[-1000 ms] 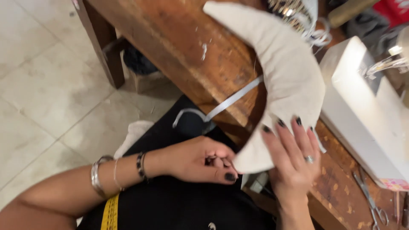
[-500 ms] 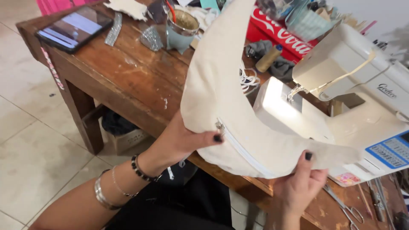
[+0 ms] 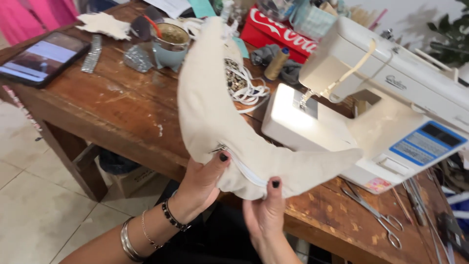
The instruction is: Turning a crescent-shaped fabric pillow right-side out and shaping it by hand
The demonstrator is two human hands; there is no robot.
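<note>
- Since half a second ago you have lowered the cream crescent-shaped fabric piece (image 3: 215, 112) a little and slid your right hand (image 3: 266, 217) left along its lower edge, closer to your left hand (image 3: 200, 183).
- Your left hand is clamped on the lower curve of the piece, thumb on top beside the white zipper (image 3: 242, 171).
- Your right hand pinches the same edge just past the zipper, thumb over the cloth, fingers hidden beneath.
- You hold the piece up over the near edge of the wooden table (image 3: 122, 112), its far tip above the table's middle and its right tip against the base of the white sewing machine (image 3: 371, 112).
- Risk, as I judge it: that drooping right tip could snag on the machine, and a hard pull by the zipper could strain its seam.
- Scissors (image 3: 376, 215) lie toward the near right corner; a tablet (image 3: 41, 58) sits at the left edge, a blue cup (image 3: 171, 44) and a red box (image 3: 286, 34) further back.
- Pale tiled floor (image 3: 34, 210) shows below the table.
</note>
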